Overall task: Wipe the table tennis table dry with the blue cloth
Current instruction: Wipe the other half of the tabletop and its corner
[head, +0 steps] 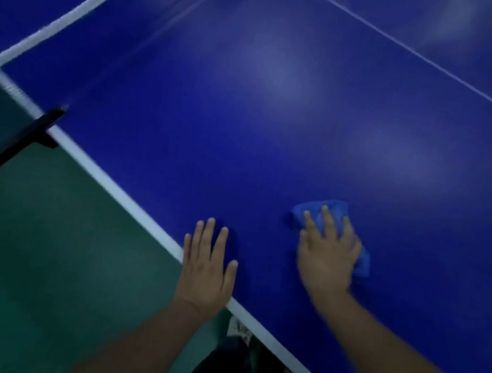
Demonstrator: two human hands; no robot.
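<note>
The blue table tennis table (279, 127) fills most of the view, its white-edged side running from upper left to lower right. A small crumpled blue cloth (329, 208) lies on the table near that edge. My right hand (327, 252) presses flat on the cloth with straight, spread fingers; the cloth sticks out beyond the fingertips and to the right of the palm. My left hand (207, 266) rests flat on the table's edge, fingers straight, holding nothing.
The net (83, 7) with its white top band crosses the table at upper left, held by a black clamp post (27, 137) that juts out over the green floor (37, 251). A thin white centre line (418, 52) runs across the far surface. My legs and shoes show below the edge.
</note>
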